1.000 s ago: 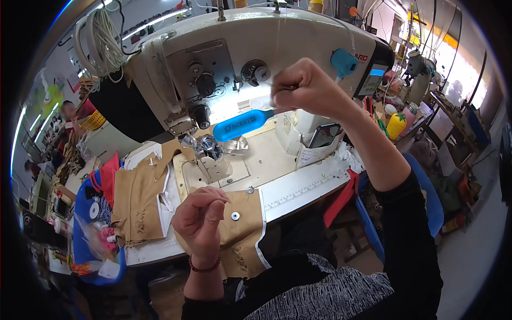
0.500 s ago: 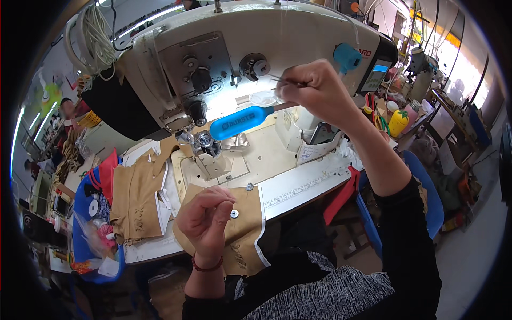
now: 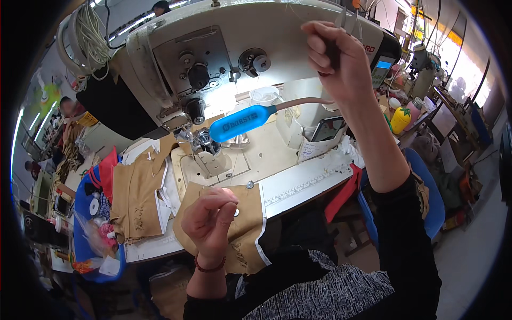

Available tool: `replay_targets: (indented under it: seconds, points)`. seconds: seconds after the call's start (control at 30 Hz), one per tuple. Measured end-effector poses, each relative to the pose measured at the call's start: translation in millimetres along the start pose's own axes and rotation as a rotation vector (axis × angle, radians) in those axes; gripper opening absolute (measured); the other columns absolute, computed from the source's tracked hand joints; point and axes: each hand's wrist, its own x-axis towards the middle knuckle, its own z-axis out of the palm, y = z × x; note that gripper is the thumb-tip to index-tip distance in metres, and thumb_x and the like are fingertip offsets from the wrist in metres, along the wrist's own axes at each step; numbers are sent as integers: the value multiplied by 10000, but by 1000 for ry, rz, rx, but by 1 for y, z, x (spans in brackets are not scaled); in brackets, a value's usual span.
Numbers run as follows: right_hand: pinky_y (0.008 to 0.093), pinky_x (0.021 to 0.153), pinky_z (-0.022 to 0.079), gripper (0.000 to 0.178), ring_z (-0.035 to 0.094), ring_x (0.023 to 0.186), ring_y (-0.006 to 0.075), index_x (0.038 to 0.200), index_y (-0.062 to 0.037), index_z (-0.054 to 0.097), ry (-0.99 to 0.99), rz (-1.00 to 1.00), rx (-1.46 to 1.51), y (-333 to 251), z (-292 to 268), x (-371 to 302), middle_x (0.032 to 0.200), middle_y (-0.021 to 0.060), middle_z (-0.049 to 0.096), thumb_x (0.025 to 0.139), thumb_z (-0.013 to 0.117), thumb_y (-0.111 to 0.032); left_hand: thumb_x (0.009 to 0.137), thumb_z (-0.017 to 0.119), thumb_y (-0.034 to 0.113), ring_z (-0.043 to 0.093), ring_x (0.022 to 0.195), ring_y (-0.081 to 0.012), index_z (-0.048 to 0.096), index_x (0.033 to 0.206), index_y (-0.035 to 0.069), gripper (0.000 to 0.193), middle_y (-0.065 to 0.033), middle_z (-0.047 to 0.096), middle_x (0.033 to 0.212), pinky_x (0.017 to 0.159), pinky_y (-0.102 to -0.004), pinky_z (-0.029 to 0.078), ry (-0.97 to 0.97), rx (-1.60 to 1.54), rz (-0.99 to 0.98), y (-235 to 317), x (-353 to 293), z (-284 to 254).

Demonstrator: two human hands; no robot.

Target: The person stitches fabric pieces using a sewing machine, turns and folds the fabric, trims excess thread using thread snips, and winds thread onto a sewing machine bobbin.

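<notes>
My left hand [image 3: 210, 221], a red bead bracelet at its wrist, is closed in a pinch above a tan fabric piece [image 3: 248, 229]. Whatever lies between its fingertips is too small to make out. A white disc [image 3: 237, 212] on the fabric is partly covered by that hand. Higher up, my right hand [image 3: 341, 61] is raised before the upper right of a white sewing machine [image 3: 288, 40]. Its fingers curl round a slim metal tool, mostly hidden, with two narrow prongs [image 3: 349, 20] pointing up. A fine thread shows near its fingertips.
A blue oval lamp [image 3: 240, 124] on a bent neck hangs before the needle area. A small metal bobbin [image 3: 250, 184] lies by the fabric. More tan pieces [image 3: 140, 197] lie left. A phone [image 3: 328, 129] stands in a white holder. Blue bins [image 3: 98, 272] flank the table.
My right hand has moved up and right, away from the bobbin winder, and its tool has turned from pointing left to pointing up. My left hand has shifted slightly right, covering more of the white disc.
</notes>
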Motion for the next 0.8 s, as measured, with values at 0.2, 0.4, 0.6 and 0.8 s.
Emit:
replay_targets:
  seconds: [0.2,0.4,0.6,0.8]
  points:
    - [191,414,254,132,364,468,12,827,5,650,-199,32,-743,16,-1,-16,531,-35,474,842,587,-110,798,601,-19,525,703,-176,543,796,-45,64,-93,563,746,662,-299,431,-16,5,-13,-2,0,-1]
    - [210,402,249,182,334,430,21,848,0,671,-523,137,-506,4,25,-4,512,-45,438,841,631,-177,801,597,-10,519,693,-179,541,786,-47,69,-87,549,719,676,-315,440,-5,2,8,0,1,3]
    - [204,397,184,111,310,418,23,859,-10,673,-69,45,-663,9,13,-1,533,-44,463,804,647,-103,799,594,-6,501,669,-175,540,775,-41,69,-73,533,680,689,-340,451,13,-2,23,0,3,4]
    - [217,427,209,150,322,430,13,677,-31,641,-418,25,-686,6,5,-11,519,-53,469,775,697,-130,803,586,-5,499,662,-174,540,772,-36,64,-65,530,656,689,-338,452,49,9,24,0,3,5]
